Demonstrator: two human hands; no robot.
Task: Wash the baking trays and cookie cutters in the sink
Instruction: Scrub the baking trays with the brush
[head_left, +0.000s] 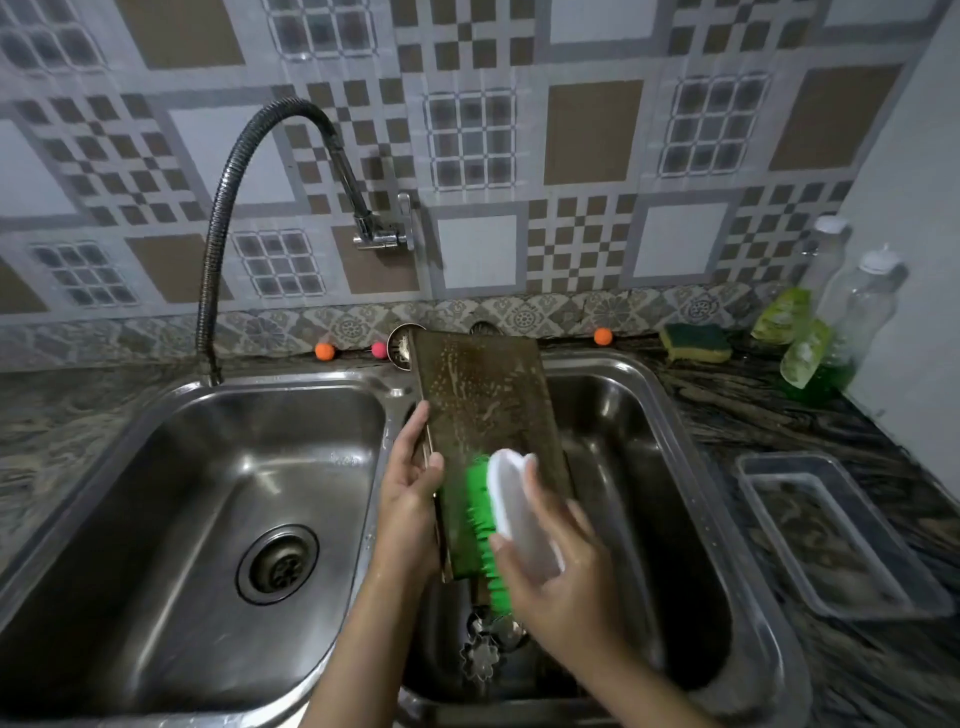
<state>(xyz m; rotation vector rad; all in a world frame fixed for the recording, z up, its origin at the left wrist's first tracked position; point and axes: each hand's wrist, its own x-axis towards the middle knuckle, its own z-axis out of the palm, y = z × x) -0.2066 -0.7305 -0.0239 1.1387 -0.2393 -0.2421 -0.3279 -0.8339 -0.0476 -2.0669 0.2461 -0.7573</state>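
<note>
Left hand (410, 499) fingers (415, 431) gripping baking tray (483, 410) edge, right hand (561, 582) scrubbing brush (506, 512)

Dim indoor light, soft blur, edges bowed

Before you lies a dark marbled countertop (753, 410) holding a steel double sink (384, 410). At the far right, you see a green-and-yellow sponge (695, 342) lying flat, with two clear bottles (857, 312) and green refill pouches (789, 332) grouped just beside it toward the corner. Near right, a clear rectangular container (836, 535) sits beside the sink rim. Along the far edge rest small orange and pink balls (324, 352).
</note>
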